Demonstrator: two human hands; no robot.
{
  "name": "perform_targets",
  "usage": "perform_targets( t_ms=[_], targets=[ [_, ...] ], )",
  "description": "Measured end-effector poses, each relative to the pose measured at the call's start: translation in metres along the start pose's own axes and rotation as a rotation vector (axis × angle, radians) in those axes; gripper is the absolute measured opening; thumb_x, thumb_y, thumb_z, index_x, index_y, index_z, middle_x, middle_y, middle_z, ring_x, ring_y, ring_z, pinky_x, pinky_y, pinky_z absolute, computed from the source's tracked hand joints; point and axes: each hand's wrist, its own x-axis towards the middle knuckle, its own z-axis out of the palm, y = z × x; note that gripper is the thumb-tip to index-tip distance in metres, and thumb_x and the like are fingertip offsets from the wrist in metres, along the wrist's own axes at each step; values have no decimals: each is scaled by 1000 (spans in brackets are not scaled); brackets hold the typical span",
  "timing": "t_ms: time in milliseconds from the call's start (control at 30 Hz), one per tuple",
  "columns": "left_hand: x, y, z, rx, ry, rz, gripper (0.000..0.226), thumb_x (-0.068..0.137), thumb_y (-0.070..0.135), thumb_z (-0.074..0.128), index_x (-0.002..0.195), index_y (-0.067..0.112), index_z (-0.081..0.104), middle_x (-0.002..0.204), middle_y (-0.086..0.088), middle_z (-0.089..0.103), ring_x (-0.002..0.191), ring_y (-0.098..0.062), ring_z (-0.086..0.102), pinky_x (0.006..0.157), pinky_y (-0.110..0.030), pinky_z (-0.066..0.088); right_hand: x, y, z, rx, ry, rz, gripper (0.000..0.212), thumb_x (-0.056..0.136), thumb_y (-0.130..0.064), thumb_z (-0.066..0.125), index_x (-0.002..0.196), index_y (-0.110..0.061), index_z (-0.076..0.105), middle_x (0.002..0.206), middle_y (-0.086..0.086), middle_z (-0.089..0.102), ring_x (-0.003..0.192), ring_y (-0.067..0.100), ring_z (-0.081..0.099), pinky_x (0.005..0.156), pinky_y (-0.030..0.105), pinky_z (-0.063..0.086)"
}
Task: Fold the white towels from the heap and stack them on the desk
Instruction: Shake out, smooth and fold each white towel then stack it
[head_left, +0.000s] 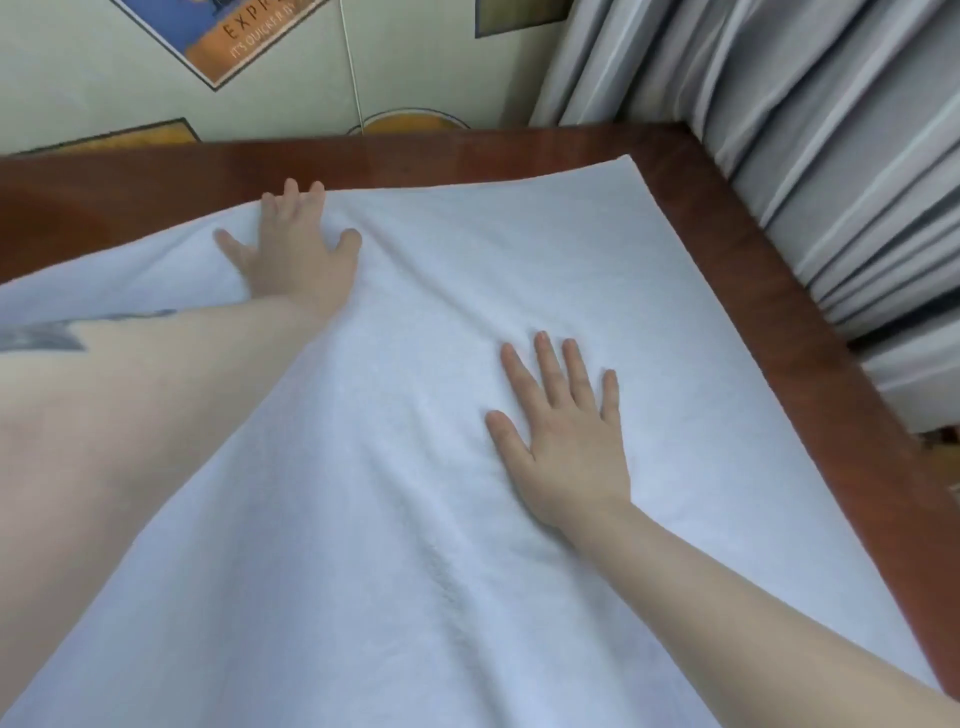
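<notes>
A white towel (467, 364) lies spread over almost the whole bench (810, 332), and only a brown strip of wood shows along the far edge and the 3 o'clock side. Its far right corner sits close to the bench corner at about 1 o'clock. The near part of the towel runs out of view at 6 o'clock, so I cannot tell if it hangs over the edge.

Both hands lie flat on the cloth. The left hand (296, 249) presses at about 11 o'clock, with the fingertips just at the far hem. Its grip is wide: the fingers are spread and hold nothing. The right hand (566, 431) rests near the middle, a little toward 3 o'clock, also with straight, spread fingers and nothing held. Between the two hands some soft wrinkles run from 12 toward 6 o'clock.

I judge that the person is smoothing the towel before a fold. No heap and no stack of folded towels is visible.

What could go wrong: if the fold is made while these wrinkles remain, they may be pressed inside and the folded towel may come out uneven. The far hem near the left hand looks a little bunched, so the edges may not meet well. Also, a strong push toward 3 o'clock could slide the cloth off the bench toward the grey curtain (831, 130).
</notes>
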Motion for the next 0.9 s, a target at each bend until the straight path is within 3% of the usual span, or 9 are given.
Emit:
perform_targets(
  t_ms=[67,167,333,433,533,600,733,833,900],
  targets=[
    [-31,9,-10,-162,30,56,59,96,32,43,152,23,29,161,2,21,149,-12,14,119,-52,-5,-2,-2,2,-12,-6,-1,65,93,-64,5,154,-42,-5,163,-11,-14,147,12,-24,119,47,-14],
    [-118,31,-14,-104,-55,224,60,96,28,46,152,20,29,162,0,19,150,-14,9,120,-41,-3,-2,2,5,-1,-31,10,66,93,-63,7,154,-41,-3,163,-11,-13,147,13,-23,118,47,-16],
    [-290,34,-15,130,-308,367,68,100,47,27,155,25,-6,161,5,-19,146,-15,-24,115,-35,-17,-5,15,-18,171,-166,-91,68,97,-44,44,156,-30,12,165,-3,-4,150,13,-10,118,39,-14],
    [-357,13,-22,127,-335,297,68,91,59,0,148,28,-20,157,9,-25,140,-11,-33,114,-33,-19,-84,52,-22,191,-35,-90,64,97,-36,48,155,-29,22,164,-4,11,151,11,-1,118,35,-10],
    [-403,5,-28,96,-333,291,74,88,63,-2,151,26,-7,160,11,-12,147,-10,-17,117,-34,-14,-206,112,-12,81,-13,122,57,103,-45,25,155,-37,4,164,-9,-4,148,7,-16,120,37,-12],
    [-425,11,-30,115,-328,309,73,94,60,-2,154,20,13,161,4,9,149,-17,5,118,-40,-1,-266,149,-10,17,-11,311,57,100,-54,7,153,-41,-10,162,-12,-15,146,7,-23,121,40,-10],
    [-462,26,-28,152,-322,352,66,97,47,19,147,10,40,155,-5,33,143,-28,31,114,-47,12,-305,178,-20,-24,-35,492,64,90,-59,-9,148,-38,-22,162,-4,-21,148,18,-22,122,43,-3],
    [-493,41,-26,148,-313,362,63,89,43,32,140,10,52,149,-6,44,138,-29,41,112,-44,10,-309,164,-24,-51,12,457,63,93,-58,-3,149,-36,-22,160,-4,-24,149,23,-19,121,45,-8],
    [-517,45,-26,164,-302,377,63,86,45,35,135,13,57,145,-5,49,142,-24,32,111,-42,12,-324,157,-16,-72,-60,355,63,96,-61,4,147,-39,-25,157,-9,-28,149,21,-19,120,45,-5]
  ],
)
